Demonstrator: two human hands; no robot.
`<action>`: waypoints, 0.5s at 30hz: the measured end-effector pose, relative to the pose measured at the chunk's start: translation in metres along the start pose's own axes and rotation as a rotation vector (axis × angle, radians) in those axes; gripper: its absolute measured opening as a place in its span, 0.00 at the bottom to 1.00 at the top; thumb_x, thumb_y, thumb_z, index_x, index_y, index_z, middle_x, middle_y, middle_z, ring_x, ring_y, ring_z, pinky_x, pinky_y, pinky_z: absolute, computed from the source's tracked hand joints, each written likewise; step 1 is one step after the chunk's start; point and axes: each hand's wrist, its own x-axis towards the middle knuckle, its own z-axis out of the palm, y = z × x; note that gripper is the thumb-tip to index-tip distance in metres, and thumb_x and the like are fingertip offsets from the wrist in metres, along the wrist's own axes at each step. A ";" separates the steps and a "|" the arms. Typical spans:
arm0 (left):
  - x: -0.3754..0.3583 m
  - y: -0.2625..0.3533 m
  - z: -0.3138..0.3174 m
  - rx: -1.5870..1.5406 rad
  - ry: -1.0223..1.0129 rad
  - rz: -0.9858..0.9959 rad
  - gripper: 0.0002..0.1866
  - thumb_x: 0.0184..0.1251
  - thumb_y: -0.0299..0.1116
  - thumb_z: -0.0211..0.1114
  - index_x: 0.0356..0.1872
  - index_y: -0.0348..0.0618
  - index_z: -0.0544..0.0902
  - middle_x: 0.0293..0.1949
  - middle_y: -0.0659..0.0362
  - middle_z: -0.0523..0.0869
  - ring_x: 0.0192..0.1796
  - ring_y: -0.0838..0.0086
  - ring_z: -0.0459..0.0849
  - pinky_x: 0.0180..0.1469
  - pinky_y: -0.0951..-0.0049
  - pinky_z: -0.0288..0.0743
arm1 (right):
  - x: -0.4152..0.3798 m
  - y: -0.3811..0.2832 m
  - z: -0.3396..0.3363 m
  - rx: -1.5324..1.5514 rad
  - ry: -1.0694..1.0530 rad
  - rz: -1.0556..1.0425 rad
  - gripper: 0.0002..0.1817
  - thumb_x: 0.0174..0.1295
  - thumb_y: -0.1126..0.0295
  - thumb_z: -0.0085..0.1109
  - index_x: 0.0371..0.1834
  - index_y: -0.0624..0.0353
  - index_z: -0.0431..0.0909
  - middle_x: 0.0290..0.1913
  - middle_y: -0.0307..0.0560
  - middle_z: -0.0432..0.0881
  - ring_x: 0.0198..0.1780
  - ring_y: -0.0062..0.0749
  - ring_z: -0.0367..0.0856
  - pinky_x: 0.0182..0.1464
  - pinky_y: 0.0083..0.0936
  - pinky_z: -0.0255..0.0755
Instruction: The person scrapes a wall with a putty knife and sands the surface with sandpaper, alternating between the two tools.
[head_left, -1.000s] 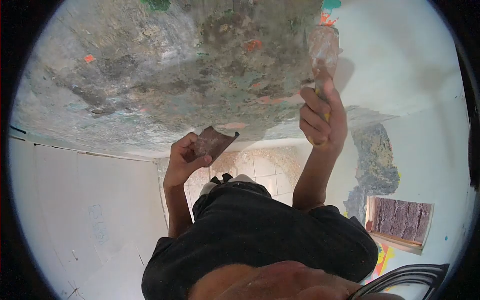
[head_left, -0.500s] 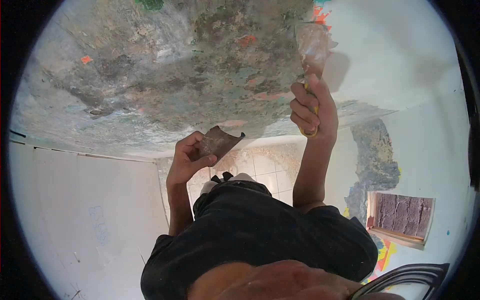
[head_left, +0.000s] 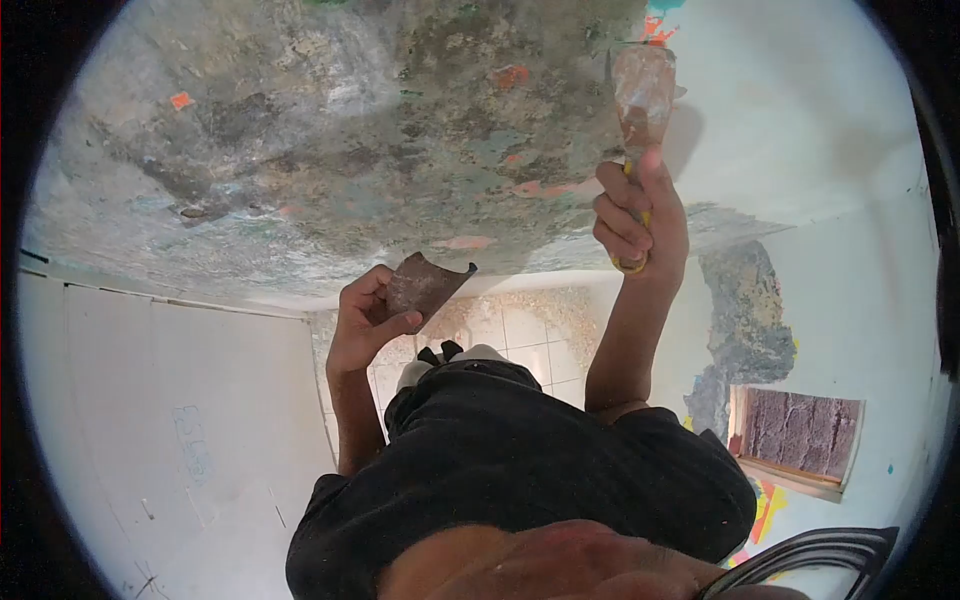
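The scraper (head_left: 640, 95) stood with its long axis close to vertical in the head view, blade end uppermost and handle end lowest. The blade lay against the stripped grey patch of the ceiling (head_left: 330, 150), at the border with the white painted area.

Compared with the frame half a second before, the blade sat slightly further right and lower, and the right hand (head_left: 640, 220) had shifted the same way. The left hand (head_left: 365, 325) and its load were nearly unchanged.

The right hand was closed in a fist around the yellow handle, fingers wrapped fully. The left hand was clamped on a brown metal plate (head_left: 428, 285), thumb on one face and fingers behind, held below the ceiling and well apart from the scraper.
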 end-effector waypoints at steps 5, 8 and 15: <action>-0.005 -0.006 -0.006 0.014 -0.012 0.025 0.13 0.54 0.17 0.72 0.37 0.40 0.77 0.34 0.64 0.82 0.36 0.85 0.78 0.38 0.80 0.73 | 0.000 -0.004 0.015 -0.063 0.115 0.012 0.19 0.73 0.54 0.52 0.62 0.45 0.68 0.19 0.29 0.59 0.11 0.09 0.53 0.07 0.09 0.50; -0.005 -0.001 -0.009 0.002 0.010 0.037 0.14 0.54 0.18 0.73 0.37 0.40 0.77 0.33 0.65 0.81 0.36 0.85 0.77 0.38 0.81 0.72 | 0.002 -0.002 0.004 0.037 -0.052 0.006 0.21 0.72 0.54 0.52 0.65 0.44 0.67 0.19 0.29 0.59 0.11 0.09 0.53 0.08 0.09 0.50; -0.012 -0.002 -0.012 -0.051 0.042 0.074 0.13 0.54 0.17 0.72 0.37 0.39 0.77 0.32 0.65 0.81 0.36 0.84 0.77 0.38 0.81 0.72 | 0.002 -0.001 0.002 -0.015 -0.006 0.007 0.22 0.74 0.54 0.50 0.68 0.43 0.65 0.19 0.29 0.59 0.11 0.08 0.53 0.08 0.09 0.51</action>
